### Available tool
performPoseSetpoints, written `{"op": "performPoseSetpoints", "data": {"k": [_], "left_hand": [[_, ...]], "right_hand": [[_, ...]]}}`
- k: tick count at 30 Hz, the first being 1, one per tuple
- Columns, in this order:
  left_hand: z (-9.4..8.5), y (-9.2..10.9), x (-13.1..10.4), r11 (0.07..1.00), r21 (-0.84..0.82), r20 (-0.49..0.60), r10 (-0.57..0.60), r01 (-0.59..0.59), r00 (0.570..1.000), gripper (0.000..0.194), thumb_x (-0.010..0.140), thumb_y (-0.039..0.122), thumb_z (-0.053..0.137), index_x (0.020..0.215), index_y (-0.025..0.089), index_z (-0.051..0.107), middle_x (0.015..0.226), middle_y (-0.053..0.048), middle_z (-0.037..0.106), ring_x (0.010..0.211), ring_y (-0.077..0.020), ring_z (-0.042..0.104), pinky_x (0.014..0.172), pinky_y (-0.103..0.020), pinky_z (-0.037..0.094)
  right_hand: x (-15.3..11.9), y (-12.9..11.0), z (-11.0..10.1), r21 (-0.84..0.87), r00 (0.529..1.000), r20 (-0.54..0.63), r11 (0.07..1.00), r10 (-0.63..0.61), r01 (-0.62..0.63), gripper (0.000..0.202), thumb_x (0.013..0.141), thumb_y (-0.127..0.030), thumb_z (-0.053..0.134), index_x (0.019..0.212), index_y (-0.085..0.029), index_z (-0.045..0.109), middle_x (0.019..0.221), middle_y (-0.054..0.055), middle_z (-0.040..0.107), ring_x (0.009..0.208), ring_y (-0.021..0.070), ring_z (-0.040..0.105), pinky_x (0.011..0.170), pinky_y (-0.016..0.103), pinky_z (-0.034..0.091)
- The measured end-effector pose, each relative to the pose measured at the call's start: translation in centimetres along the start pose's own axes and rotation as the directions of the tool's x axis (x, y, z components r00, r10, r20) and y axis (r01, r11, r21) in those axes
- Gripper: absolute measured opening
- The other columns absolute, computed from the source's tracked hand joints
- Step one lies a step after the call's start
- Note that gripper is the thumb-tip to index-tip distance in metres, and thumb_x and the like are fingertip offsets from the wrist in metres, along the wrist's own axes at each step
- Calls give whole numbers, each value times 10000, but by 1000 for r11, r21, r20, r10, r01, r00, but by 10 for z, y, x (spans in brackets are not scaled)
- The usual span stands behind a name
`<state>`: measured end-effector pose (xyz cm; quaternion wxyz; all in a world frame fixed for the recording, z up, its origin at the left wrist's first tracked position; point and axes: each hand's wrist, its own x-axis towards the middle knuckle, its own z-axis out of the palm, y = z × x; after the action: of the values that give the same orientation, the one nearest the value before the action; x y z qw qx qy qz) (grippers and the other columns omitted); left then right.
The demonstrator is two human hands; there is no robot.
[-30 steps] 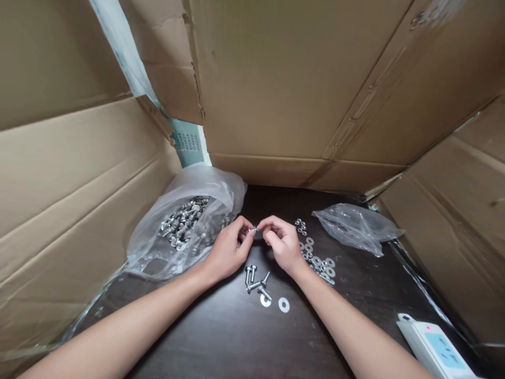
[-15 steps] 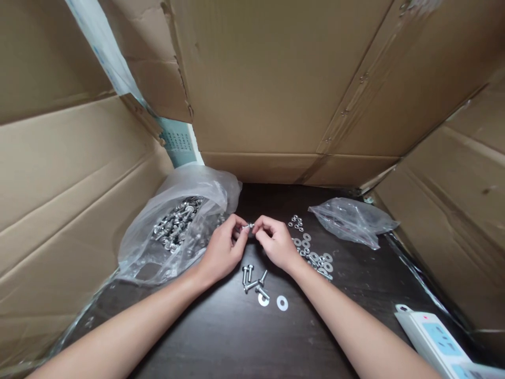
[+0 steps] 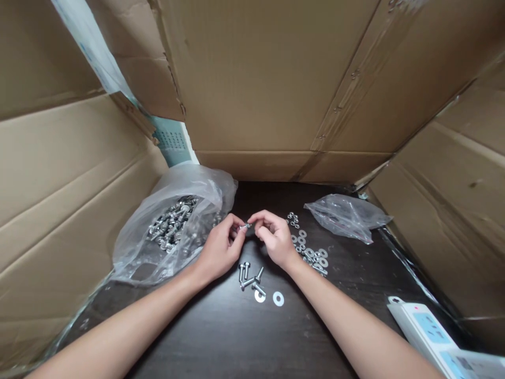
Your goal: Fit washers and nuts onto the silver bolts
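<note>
My left hand [image 3: 224, 241] pinches a small bolt [image 3: 243, 227] between thumb and fingers, its end pointing right. A nut [image 3: 248, 225] appears to sit on that end, though it is small and partly hidden. My right hand [image 3: 275, 238] reaches its index finger to the nut end, with the thumb held apart below and the other fingers curled. Several loose bolts [image 3: 247, 282] lie on the table just below the hands. Two flat washers [image 3: 278, 299] are there too, one partly under a bolt.
A clear plastic bag [image 3: 132, 247] full of bolts [image 3: 173, 223] lies open at left. Right of my hand are nuts [image 3: 292, 219], washers [image 3: 322, 253] and another plastic bag [image 3: 347, 213]. A power strip [image 3: 426, 326] is at lower right. Cardboard walls [image 3: 276, 79] surround the dark table [image 3: 221, 337].
My right index finger has straightened toward the end of the bolt, and the thumb has drawn away from it. My left hand keeps its pinch. The whole view has shifted slightly.
</note>
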<state>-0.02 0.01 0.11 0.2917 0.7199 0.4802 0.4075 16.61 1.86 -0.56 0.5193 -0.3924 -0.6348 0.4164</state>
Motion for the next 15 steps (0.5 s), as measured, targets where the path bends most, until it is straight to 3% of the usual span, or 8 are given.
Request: {"op": "performPoseSetpoints", "data": {"k": [6,15], "left_hand": [[1,-1,0,1000,-8,1,2,-2,1000,111,981,286,532,950,195,587,773,2,641,638,-143,580,584,-249,432],[1,-2,0,1000,-9,-27,-26,25,999,122,987,297,530,931,197,573,777,-5,655,653,-151,605,607,-264,446]], "right_hand": [[2,3,0,-55,999,8,998,34,-34,195,770,-215,526,841,-186,705,564,-56,457,532,124,425,545,270,348],[2,7,2,-179,998,1,982,64,-63,107,779,-238,547,765,-200,647,618,-24,549,581,141,482,582,273,377]]}}
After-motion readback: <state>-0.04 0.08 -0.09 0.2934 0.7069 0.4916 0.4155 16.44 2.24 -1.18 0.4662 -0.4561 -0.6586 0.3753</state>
